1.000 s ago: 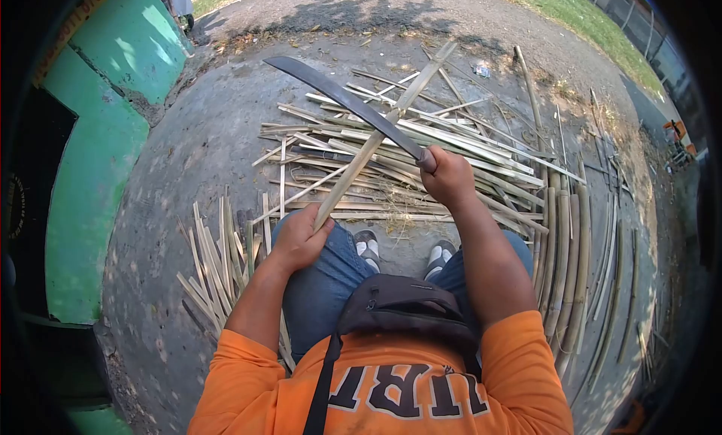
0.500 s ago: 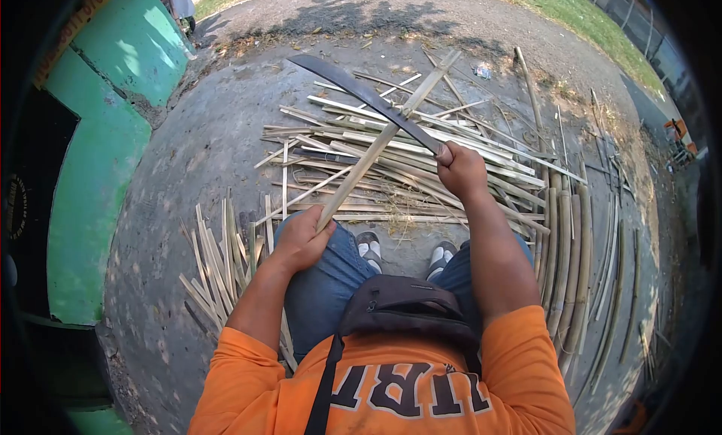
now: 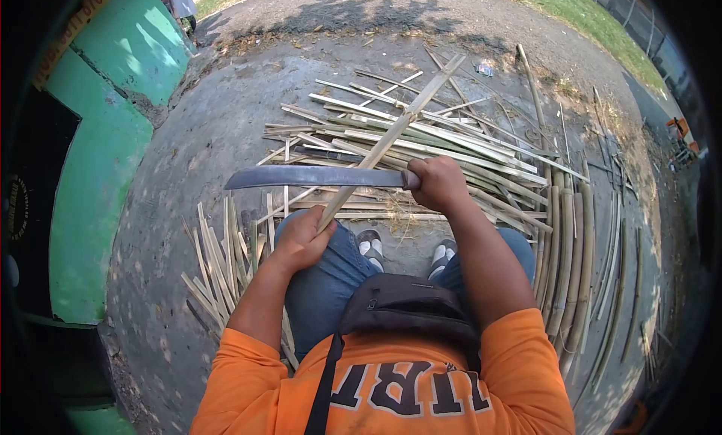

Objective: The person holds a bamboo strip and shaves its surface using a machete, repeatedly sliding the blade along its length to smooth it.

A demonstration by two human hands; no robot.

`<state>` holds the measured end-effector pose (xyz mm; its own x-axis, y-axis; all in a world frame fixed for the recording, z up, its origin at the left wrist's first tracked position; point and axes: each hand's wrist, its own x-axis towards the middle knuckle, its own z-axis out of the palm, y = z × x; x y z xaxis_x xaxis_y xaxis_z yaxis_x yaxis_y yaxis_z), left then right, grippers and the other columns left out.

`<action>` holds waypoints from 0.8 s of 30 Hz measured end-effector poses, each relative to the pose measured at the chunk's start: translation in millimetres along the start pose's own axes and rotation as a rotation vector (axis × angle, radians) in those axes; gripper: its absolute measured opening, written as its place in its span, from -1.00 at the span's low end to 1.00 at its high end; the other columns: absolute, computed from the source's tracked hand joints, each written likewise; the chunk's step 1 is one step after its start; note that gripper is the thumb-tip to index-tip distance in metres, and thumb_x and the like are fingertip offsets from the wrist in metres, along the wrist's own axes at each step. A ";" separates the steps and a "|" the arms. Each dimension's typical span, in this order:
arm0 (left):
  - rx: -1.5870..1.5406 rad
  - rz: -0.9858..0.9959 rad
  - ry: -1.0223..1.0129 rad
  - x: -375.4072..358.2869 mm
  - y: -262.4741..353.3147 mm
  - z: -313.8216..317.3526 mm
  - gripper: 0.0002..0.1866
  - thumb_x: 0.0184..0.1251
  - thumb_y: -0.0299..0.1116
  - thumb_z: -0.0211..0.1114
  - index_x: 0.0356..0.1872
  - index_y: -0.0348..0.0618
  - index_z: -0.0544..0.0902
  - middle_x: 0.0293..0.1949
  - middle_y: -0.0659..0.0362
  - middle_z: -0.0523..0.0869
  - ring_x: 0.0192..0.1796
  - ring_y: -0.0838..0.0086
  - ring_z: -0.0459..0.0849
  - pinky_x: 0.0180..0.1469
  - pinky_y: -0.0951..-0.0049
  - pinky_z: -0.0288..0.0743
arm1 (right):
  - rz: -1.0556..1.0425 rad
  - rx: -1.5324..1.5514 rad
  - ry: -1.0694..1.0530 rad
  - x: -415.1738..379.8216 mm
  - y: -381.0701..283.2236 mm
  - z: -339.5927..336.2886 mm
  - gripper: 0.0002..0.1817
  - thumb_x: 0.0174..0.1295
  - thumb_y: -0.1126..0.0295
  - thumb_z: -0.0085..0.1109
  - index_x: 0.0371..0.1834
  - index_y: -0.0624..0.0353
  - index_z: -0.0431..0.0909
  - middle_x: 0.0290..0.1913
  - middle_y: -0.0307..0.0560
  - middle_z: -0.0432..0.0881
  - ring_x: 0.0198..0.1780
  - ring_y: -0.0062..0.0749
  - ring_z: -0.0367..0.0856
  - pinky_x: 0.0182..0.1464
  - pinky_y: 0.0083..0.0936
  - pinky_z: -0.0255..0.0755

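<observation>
My left hand [image 3: 302,239] is closed round the lower end of a long bamboo strip [image 3: 387,138], which slants up and away to the right. In my right hand [image 3: 438,184] is the handle of a machete [image 3: 316,177]. Its long dark blade points left and lies across the strip, a little above my left hand. Whether the blade touches the strip cannot be told. Beyond the strip, a pile of split bamboo [image 3: 481,153] lies on the ground.
Several bamboo poles [image 3: 568,262] lie at the right. More split strips [image 3: 218,262] are beside my left knee. A green wall [image 3: 98,187] stands at the left. My feet in sandals are between the pile and my body.
My right hand has moved down and to the left, toward my body. The machete blade has turned from slanting to nearly level and now crosses the strip lower down. My left hand has stayed in place.
</observation>
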<state>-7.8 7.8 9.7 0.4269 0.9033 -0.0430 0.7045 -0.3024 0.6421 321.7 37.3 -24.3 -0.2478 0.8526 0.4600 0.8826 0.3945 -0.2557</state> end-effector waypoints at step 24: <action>-0.106 -0.003 -0.013 -0.8 -0.8 -0.6 -0.72 0.49 -0.20 0.30 0.01 -0.19 0.64 -0.22 -0.16 0.75 -0.12 -0.15 0.72 -0.06 0.02 0.54 | 0.406 0.107 0.075 -2.1 39.9 -6.8 -0.87 0.25 0.27 0.27 -0.27 0.05 0.65 -0.36 0.10 0.72 -0.24 0.20 0.70 -0.18 0.00 0.56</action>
<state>-9.0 7.5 9.7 0.4326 0.8999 -0.0545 0.6421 -0.2651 0.7193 360.2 49.0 -29.7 0.1441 0.9206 0.3630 0.8550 0.0689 -0.5141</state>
